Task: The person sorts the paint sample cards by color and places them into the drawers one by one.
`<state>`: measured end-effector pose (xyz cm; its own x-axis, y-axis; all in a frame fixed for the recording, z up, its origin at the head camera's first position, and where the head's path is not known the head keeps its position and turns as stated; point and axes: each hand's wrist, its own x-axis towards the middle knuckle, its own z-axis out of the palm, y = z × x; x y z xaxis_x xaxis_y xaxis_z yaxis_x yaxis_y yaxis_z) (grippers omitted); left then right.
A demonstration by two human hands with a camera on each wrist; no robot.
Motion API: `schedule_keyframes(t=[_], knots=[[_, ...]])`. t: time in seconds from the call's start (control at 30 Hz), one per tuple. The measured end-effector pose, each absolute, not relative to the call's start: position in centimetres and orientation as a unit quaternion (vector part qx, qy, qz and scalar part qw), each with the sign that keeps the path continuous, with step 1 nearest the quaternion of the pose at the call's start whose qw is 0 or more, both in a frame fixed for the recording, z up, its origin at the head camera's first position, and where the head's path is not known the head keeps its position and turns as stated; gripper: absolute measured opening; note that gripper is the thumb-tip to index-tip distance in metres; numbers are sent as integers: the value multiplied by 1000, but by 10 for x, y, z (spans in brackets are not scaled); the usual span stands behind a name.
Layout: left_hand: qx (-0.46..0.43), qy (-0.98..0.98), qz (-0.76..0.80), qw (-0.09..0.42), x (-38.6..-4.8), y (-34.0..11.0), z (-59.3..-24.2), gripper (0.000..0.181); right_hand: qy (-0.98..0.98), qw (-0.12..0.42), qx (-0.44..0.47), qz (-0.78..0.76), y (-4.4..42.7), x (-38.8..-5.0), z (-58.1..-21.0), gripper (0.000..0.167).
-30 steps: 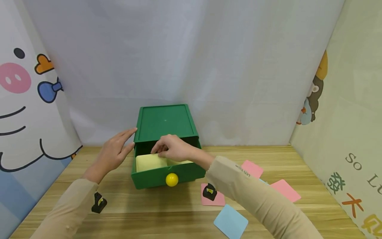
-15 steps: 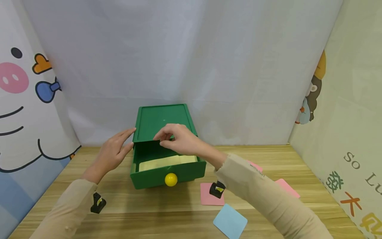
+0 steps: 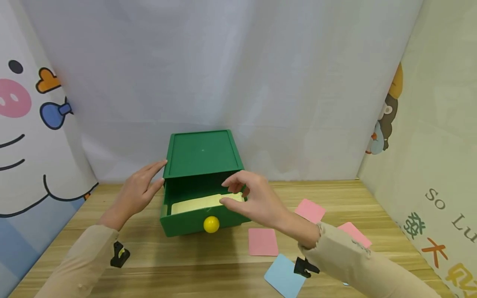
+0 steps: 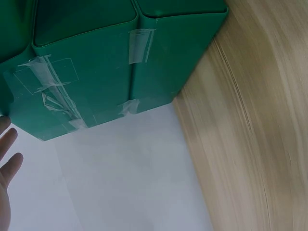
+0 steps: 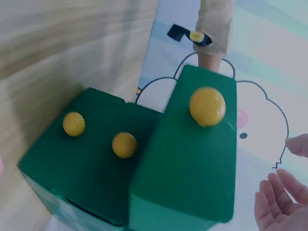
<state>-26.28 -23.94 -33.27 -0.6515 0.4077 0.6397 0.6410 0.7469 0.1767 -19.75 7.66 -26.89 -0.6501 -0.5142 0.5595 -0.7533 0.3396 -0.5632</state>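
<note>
A green drawer cabinet (image 3: 203, 153) stands on the wooden table, its top drawer (image 3: 182, 224) pulled out. Pale yellow cards (image 3: 195, 203) lean inside that drawer, behind its front with the round yellow knob (image 3: 211, 224). My left hand (image 3: 136, 192), fingers extended, has its fingertips at the cabinet's left side. Over the drawer's right front corner is my right hand (image 3: 258, 200), thumb and fingers apart and loosely bent. Nothing shows between the right hand's fingers (image 5: 276, 192) in the right wrist view. Clear tape (image 4: 57, 91) joins the cabinet's stacked units in the left wrist view.
Pink cards (image 3: 263, 242) and a light blue card (image 3: 285, 275) lie on the table (image 3: 179, 273) to the right. Two lower yellow knobs (image 5: 124, 145) show in the right wrist view. A white curtain (image 3: 298, 91) hangs behind the cabinet.
My right hand rose out of the drawer, then moved right and toward the front. The yellow card it was touching now sits lower in the drawer. My left hand stayed by the cabinet.
</note>
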Motion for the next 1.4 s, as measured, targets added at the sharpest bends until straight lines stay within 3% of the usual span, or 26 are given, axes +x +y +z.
schedule_keyframes(t=[0.27,0.57,0.8,1.2,1.4], knots=[[-296,-887,-200,294,-263,-239,-334,44,-792,218,387,419,80,-177,-305,25],[-297,-884,-204,299,-264,-241,-334,44,-790,215,307,486,61,-167,-344,25],[-298,-884,-204,298,-263,-240,-334,44,-789,220,248,517,44,-162,-359,23],[-294,-886,-201,297,-262,-240,-334,44,-789,290,240,486,28,-164,-370,24],[-293,-887,-200,294,-263,-240,-334,44,-787,295,231,490,26,-166,-371,22]])
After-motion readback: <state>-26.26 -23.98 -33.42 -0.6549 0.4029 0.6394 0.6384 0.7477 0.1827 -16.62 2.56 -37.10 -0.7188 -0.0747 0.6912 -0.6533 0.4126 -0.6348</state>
